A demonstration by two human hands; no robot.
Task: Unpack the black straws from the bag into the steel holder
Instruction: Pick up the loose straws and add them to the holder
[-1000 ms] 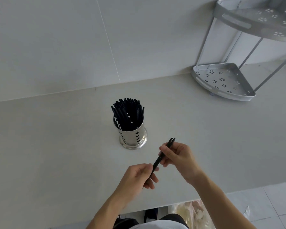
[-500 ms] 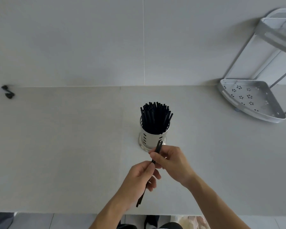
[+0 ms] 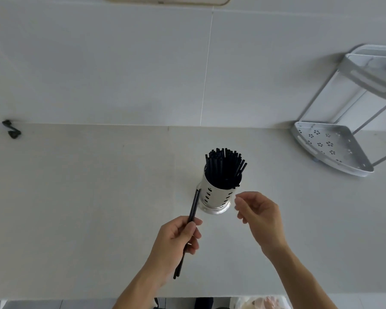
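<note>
A perforated steel holder (image 3: 216, 197) stands upright on the white counter, packed with several black straws (image 3: 224, 166) that stick out of its top. My left hand (image 3: 176, 237) is closed around a couple of black straws (image 3: 194, 208); their upper ends reach the holder's left side and their lower ends poke out below my palm. My right hand (image 3: 260, 216) hovers just right of the holder's base, fingers loosely apart and holding nothing. A plastic bag (image 3: 261, 303) shows below the counter's front edge at the bottom.
A grey metal corner rack (image 3: 334, 148) with two perforated shelves stands at the back right against the wall. A small black object (image 3: 11, 130) lies at the back left of the counter (image 3: 87, 197). The counter's front edge runs just below my forearms.
My right hand has let go of the straws and moved to the right of the holder. My left hand alone holds them now, shifted left so they point up beside the holder.
</note>
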